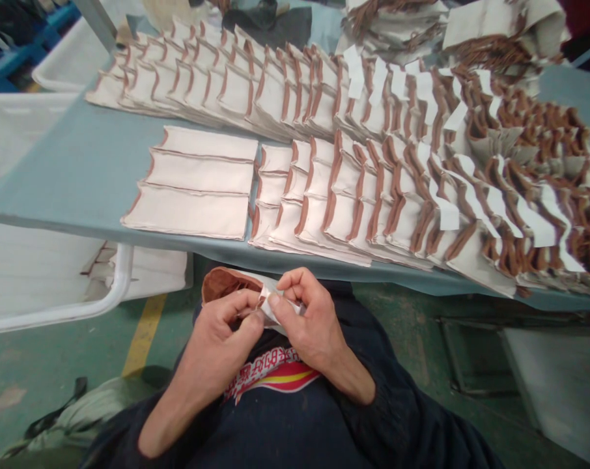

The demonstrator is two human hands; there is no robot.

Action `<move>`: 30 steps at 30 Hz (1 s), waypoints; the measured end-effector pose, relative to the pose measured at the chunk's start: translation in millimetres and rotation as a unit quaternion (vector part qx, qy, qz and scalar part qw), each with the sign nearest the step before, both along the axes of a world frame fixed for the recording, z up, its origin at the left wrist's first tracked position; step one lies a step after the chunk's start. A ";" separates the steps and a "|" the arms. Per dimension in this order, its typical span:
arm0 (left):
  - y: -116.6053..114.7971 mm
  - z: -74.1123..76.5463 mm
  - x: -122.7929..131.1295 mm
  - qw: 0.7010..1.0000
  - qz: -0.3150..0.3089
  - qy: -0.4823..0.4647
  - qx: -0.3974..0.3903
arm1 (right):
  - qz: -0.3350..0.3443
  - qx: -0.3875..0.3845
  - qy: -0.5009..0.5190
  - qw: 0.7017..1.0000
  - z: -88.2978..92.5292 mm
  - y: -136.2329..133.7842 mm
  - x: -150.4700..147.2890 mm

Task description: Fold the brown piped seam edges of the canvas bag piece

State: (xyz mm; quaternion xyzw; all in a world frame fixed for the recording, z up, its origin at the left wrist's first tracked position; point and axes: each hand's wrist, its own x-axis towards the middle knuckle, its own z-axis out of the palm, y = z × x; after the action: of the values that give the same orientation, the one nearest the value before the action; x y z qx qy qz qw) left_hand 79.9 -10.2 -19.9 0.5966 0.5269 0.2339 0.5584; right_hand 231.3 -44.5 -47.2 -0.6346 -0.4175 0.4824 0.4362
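Over my lap I hold a white fabric piece with brown lining (229, 281), curled so that its brown inside faces up. My left hand (226, 332) pinches its edge between thumb and fingers. Close beside it, my right hand (312, 316) grips a folded white part of the same piece. Both hands are closed, with the fingertips nearly meeting; some of the fabric is hidden behind them. Just beyond the hands, on the table, lies a stack of flat white fabric panels (197, 212) with brown edges.
Long overlapping rows of similar fabric pieces (344, 176) cover much of the blue-grey table (55, 169). White paper strips (534, 218) lie among those on the right. At left stands a white bin (124, 280) with a rounded rim. More bundles (397, 32) sit at the back.
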 end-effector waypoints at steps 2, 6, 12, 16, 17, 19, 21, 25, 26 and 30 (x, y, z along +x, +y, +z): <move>-4.2 -3.0 3.8 0.999 0.003 0.025 0.047 | 0.015 -0.011 0.027 0.999 -1.2 -0.3 -0.8; -11.2 -13.0 8.3 0.988 0.019 0.082 0.129 | 0.050 -0.025 0.077 0.995 -8.4 -0.8 -2.7; -0.3 -13.7 1.0 0.980 -0.041 0.119 0.153 | 0.141 0.052 0.011 0.989 -19.7 10.4 4.9; 8.3 -5.5 -5.9 0.980 -0.091 0.102 0.143 | 0.160 0.139 -0.120 0.970 -16.5 21.5 12.2; 9.3 -3.2 -7.1 0.981 -0.100 0.089 0.137 | 0.154 0.161 -0.145 0.964 -13.5 23.5 14.0; 11.5 2.1 -8.7 0.982 -0.125 0.057 0.131 | 0.123 0.200 -0.169 0.957 -4.3 26.4 18.2; 14.7 9.2 -9.6 0.977 -0.155 0.030 0.141 | 0.097 0.244 -0.165 0.950 8.6 28.0 23.2; 23.0 27.0 -13.1 0.958 -0.201 0.036 0.202 | 0.196 0.347 -0.129 0.908 36.4 32.3 32.4; 24.2 31.2 -15.0 0.951 -0.213 0.040 0.219 | 0.230 0.368 -0.132 0.891 41.5 34.5 34.2; 22.4 40.9 -25.7 0.937 -0.236 0.052 0.253 | 0.297 0.409 -0.232 0.831 51.9 45.4 39.8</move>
State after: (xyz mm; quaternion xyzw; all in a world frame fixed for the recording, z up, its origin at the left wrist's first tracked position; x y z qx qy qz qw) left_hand 54.2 12.2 21.0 0.8367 0.3229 0.1895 0.3996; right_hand 271.1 1.0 4.7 -0.3370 -0.8339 0.2126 0.3820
